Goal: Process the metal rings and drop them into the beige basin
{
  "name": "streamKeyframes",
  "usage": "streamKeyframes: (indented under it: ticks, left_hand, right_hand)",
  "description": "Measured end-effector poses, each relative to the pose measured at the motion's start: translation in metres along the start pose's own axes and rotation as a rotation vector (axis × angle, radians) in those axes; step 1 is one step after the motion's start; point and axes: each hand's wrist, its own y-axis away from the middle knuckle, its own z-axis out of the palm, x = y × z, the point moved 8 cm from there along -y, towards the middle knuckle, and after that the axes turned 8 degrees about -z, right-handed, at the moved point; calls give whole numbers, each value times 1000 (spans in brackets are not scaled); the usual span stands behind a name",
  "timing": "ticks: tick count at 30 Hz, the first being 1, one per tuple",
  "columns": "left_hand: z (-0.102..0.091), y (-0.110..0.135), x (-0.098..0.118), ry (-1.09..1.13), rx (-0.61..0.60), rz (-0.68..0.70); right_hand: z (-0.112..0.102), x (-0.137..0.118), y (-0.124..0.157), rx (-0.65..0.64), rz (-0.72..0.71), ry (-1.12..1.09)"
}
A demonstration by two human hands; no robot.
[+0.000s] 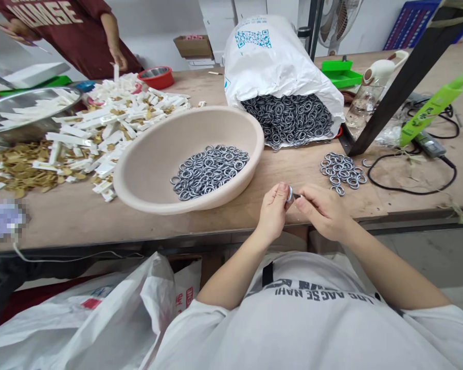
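Observation:
Between thumb and fingers, my left hand [273, 206] pinches a grey metal ring [290, 193] near the table's front edge. My right hand [324, 208] is closed on a small dark tool [297, 196] whose tip meets the ring; most of it is hidden in the fingers, so its kind cannot be made out. To the right of my hands lies a small pile of grey rings [341, 172]. On the left, a beige plastic basin [146, 164] holds many more loose rings [212, 172].
Behind the basin, a white sack [270, 67] spills rings from its mouth. White and tan pieces [111, 123] heap at left beside a metal bowl [34, 110]. A black post [393, 87] and cable [412, 191] stand right. Another person [73, 31] works across the table.

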Motion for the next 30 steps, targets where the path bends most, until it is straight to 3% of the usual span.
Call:
streamKeyframes:
  ticks: [4,7,10,12,13,16,20,22,25,28,30]
  left_hand:
    - [1,0,-3,13,-9,-35]
    - [5,2,-3,-23,-49,-48]
    - [17,12,9,-202,-181,15]
    - [22,21,25,-335,-246,83]
    - [21,23,36,-382,-241,117]
    - [0,23,83,-529,-71,251]
    - [-43,15,153,-961,349,445]
    - [-60,7,173,-1257,521,427]
    - [-71,-5,175,-1590,536,296]
    - [-49,2,167,-1598,467,436]
    - [-20,13,151,-1445,321,576]
  right_hand:
    - [4,-9,3,-37,-6,95]
    - [8,2,1,-68,11,57]
    - [-1,46,-5,-18,123,-22]
    - [-23,91,-6,85,286,113]
    - [-33,113,-6,75,373,254]
    - [-55,158,-10,-47,521,623]
    - [-62,181,-19,-124,565,727]
    - [-60,185,-24,-141,565,733]
    - [-59,178,-31,-129,522,724]
    - [-54,143,-35,-38,400,582]
    - [-42,106,-35,57,293,202]
